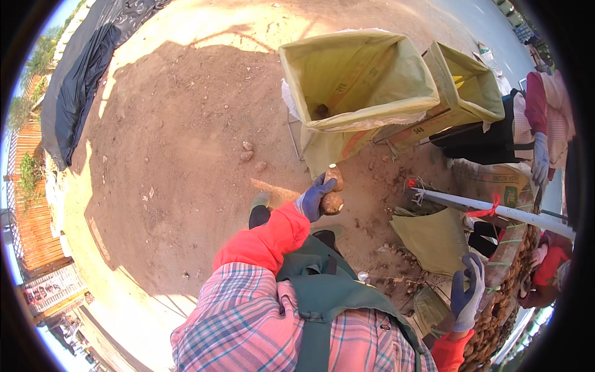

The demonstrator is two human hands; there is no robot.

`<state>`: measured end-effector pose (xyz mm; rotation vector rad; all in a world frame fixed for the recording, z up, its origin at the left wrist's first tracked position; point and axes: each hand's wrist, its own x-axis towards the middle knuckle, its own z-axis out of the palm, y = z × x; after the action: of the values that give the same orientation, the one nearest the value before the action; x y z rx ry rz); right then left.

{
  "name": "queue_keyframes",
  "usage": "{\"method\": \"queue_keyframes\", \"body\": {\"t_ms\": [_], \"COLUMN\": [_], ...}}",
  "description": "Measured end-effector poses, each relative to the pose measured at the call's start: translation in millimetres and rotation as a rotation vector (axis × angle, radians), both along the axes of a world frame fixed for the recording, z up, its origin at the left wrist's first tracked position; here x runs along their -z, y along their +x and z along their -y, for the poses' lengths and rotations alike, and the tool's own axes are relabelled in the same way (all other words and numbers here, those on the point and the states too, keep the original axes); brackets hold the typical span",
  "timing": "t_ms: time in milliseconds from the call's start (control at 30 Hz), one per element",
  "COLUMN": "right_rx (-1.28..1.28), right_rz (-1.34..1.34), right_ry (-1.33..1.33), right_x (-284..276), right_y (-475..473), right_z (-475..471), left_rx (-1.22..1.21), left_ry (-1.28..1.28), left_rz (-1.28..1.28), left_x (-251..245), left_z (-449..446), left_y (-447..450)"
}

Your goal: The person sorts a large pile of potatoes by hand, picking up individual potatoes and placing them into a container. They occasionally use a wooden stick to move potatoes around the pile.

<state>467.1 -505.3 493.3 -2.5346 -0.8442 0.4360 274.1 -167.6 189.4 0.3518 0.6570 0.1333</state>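
My left hand [317,197], in a blue and white work glove, grips two brown tubers, perhaps taro, with pale cut ends. The upper tuber [333,176] points away from me and the lower tuber [331,203] lies against it. Both are held above the dirt floor, just short of a large yellow woven sack [316,144] with a wide square mouth. A dark round lump [321,110] lies inside that sack. My right hand [466,292], gloved alike, is raised with fingers apart and nothing in it, beside a table edge heaped with brown tubers [492,321].
A second yellow sack [474,86] stands behind the first. At right a co-worker's gloved hand [540,160] hangs near a white pole [502,209] with red ribbons. A smaller sack [432,237] stands below the pole. Loose tubers [247,155] lie on the ground; black sheeting [83,93] is far left.
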Motion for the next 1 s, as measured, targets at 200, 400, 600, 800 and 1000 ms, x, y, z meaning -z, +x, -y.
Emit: {"method": "queue_keyframes", "body": {"t_ms": [200, 400, 600, 800, 1000], "right_rx": [-0.292, -0.318, 0.038, 0.092, 0.204], "right_rz": [-0.315, -0.66, -0.882, -0.85, -0.756], "right_ry": [-0.292, -0.547, -0.659, -0.603, -0.523], "right_x": [145.8, 282.8, 358.0, 336.4, 231.9], "right_y": [-76.5, -149.4, -177.7, -193.8, -184.0], "right_z": [-110.8, -160.4, -158.7, -173.4, -181.4], "left_rx": [-0.404, -0.682, -0.88, -0.479, 0.109], "left_ry": [0.167, 0.425, -0.081, 0.153, 0.003], "left_rz": [-0.629, -0.919, -0.905, -0.726, -0.702], "left_x": [254.0, 513.2, 579.6, 559.1, 390.1], "left_z": [-111.4, -203.1, -244.6, -231.5, -159.7], "left_y": [-156.1, -271.5, -263.3, -262.9, -216.0]}}
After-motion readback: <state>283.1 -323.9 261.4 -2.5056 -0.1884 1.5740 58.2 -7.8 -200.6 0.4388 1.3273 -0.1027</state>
